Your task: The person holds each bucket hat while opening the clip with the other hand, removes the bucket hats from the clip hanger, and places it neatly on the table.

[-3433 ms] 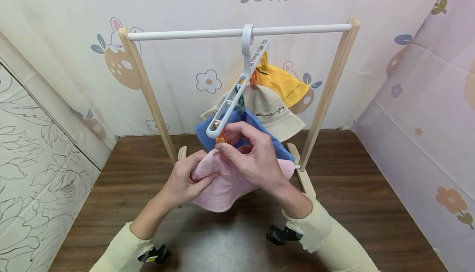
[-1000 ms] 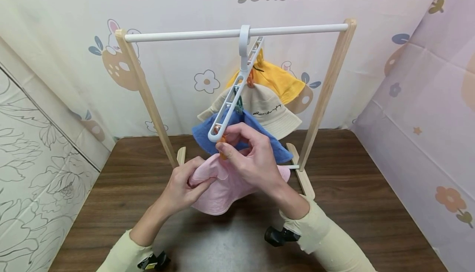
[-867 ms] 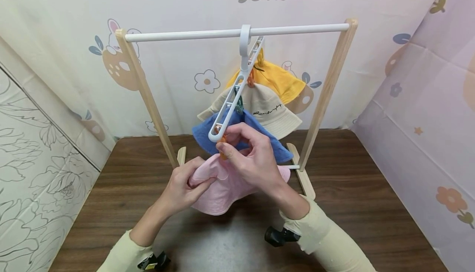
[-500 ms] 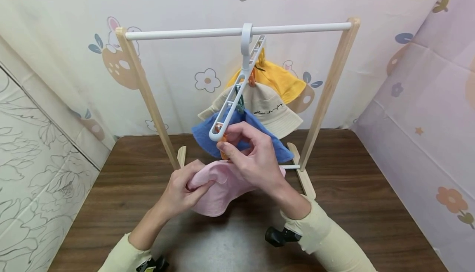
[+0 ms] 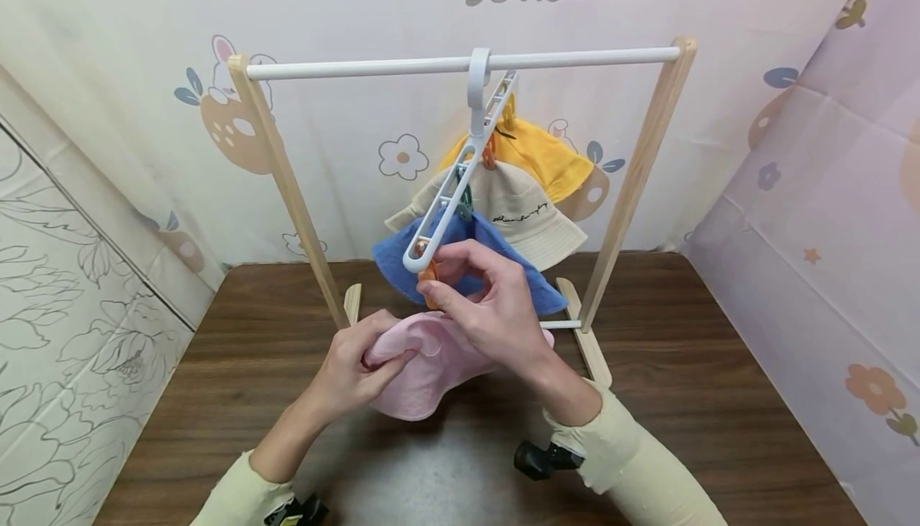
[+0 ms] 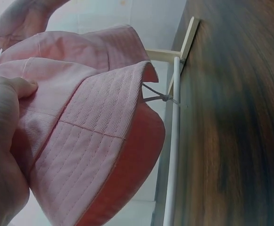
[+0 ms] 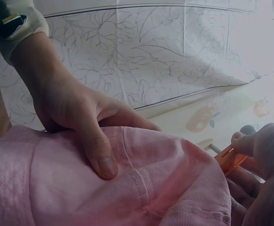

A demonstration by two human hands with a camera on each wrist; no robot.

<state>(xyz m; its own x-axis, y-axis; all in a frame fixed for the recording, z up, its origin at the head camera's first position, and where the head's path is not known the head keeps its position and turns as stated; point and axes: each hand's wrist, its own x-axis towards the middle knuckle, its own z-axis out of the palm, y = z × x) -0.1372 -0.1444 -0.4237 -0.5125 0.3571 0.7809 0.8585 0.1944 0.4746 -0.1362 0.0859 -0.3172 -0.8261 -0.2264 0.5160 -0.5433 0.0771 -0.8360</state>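
Observation:
In the head view my left hand (image 5: pixel 359 358) pinches the crown of a pink bucket hat (image 5: pixel 424 386), its thumb pressed on the fabric. My right hand (image 5: pixel 496 302) pinches an orange clothespin (image 5: pixel 429 282) at the near end of a white clip hanger (image 5: pixel 449 191). In the right wrist view the clothespin (image 7: pixel 228 159) meets the edge of the hat's crown (image 7: pixel 174 155); whether it bites the cloth is unclear. A cord dangles from the brim in the left wrist view. Behind my right hand a blue hat (image 5: pixel 402 263) hangs from a green clothespin (image 5: pixel 465 199).
A beige bucket hat (image 5: pixel 553 231) and a yellow hat (image 5: pixel 557 163) hang farther back on the hanger. Its hook sits over the white rod (image 5: pixel 359 69) of a wooden rack (image 5: pixel 640 167). The rack stands on a dark wooden table (image 5: pixel 719 398), with printed curtains behind and beside it.
The pink hat has dropped slightly below the orange clothespin, and its crown top has flattened from a raised peak. Both hands keep their grips, with the right barely shifting.

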